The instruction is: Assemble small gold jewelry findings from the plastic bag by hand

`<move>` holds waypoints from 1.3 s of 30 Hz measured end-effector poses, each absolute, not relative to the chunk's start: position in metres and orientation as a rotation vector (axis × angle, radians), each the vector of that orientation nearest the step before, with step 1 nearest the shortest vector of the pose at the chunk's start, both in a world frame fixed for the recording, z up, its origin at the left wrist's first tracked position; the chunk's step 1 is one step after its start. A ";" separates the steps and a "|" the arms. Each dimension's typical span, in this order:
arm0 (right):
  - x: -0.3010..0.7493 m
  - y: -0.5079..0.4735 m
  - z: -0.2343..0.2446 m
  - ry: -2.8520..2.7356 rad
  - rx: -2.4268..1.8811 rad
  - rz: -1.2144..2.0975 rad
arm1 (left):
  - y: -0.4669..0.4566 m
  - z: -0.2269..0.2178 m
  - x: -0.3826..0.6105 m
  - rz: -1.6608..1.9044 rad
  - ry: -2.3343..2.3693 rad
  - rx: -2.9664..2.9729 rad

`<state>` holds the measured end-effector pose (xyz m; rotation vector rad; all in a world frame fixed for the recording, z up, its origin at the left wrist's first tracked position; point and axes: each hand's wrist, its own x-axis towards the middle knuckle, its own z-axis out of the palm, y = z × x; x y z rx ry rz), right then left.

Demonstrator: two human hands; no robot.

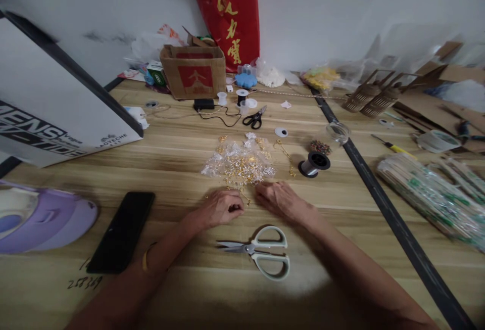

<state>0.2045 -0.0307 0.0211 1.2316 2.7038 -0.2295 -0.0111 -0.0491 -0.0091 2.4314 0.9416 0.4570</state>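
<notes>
My left hand (223, 206) rests on the wooden table, fingers curled into a pinch; whatever is in them is too small to make out. Across from it, my right hand (278, 197) is also closed, its fingertips at the near edge of a pile of small gold and clear jewelry pieces (248, 168) spread on clear plastic bags (214, 164). A short gold chain (244, 197) lies between the two hands. Just below them are scissors with pale handles (253, 249), blades pointing left. Another gold chain (286, 155) lies right of the pile, beside a spool of thin wire (313, 164).
Black scissors (254, 118), small spools (241, 97) and a paper-bag box (193, 72) stand behind the pile. To the left are a black phone (121, 231), a purple visor (56, 219) and a large white box (56, 97). Bagged sticks (424, 188) lie right, near a yellow-handled knife (394, 147).
</notes>
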 end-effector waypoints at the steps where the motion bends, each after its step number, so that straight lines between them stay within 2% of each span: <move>1: 0.204 -0.031 0.022 2.696 1.235 -0.224 | -0.050 -0.009 -0.010 0.461 0.946 2.438; 12: 0.204 -0.032 0.025 2.631 1.231 -0.204 | -0.051 -0.011 -0.006 0.627 0.939 2.495; 39: 0.205 -0.031 0.023 2.642 1.239 -0.178 | -0.050 -0.017 -0.008 0.563 0.950 2.495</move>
